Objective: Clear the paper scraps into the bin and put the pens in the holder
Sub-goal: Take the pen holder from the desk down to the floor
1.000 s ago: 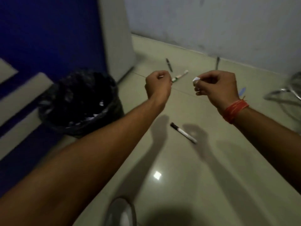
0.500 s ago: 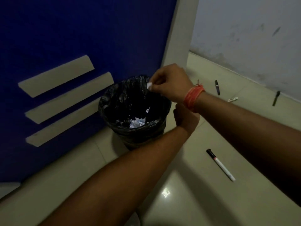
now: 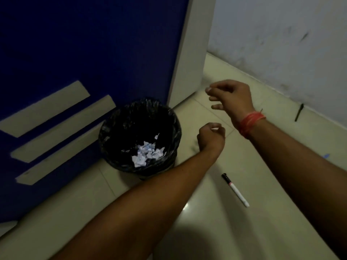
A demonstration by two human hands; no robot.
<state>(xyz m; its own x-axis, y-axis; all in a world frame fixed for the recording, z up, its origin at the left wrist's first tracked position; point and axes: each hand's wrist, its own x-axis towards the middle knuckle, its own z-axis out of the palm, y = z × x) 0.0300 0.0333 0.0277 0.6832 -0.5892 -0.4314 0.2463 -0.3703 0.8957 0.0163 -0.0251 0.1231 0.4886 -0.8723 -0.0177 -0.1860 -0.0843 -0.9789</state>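
A round bin (image 3: 105, 132) lined with a black bag stands against the blue wall, with crumpled white paper scraps (image 3: 147, 153) at its bottom. My right hand (image 3: 230, 98), with a red thread on the wrist, hovers to the right of the bin, its fingers loosely spread and holding nothing. Below it my left hand (image 3: 210, 138) is curled into a fist beside the bin's right rim, and a pale bit of paper shows between its fingers. A white marker with a black cap (image 3: 235, 190) lies on the floor between my forearms. A black pen (image 3: 299, 112) lies by the far wall.
A small blue scrap (image 3: 325, 156) lies on the pale tiled floor at the right, next to my right forearm. The blue wall with pale stripes (image 3: 56, 102) runs along the left, a pale pillar (image 3: 191, 53) stands behind the bin, and a scuffed white wall (image 3: 281, 44) closes the back.
My right hand pinched a white scrap over the bin half a second ago. Now it is empty with fingers spread and has drawn back to the right. My left fist stays beside the bin.
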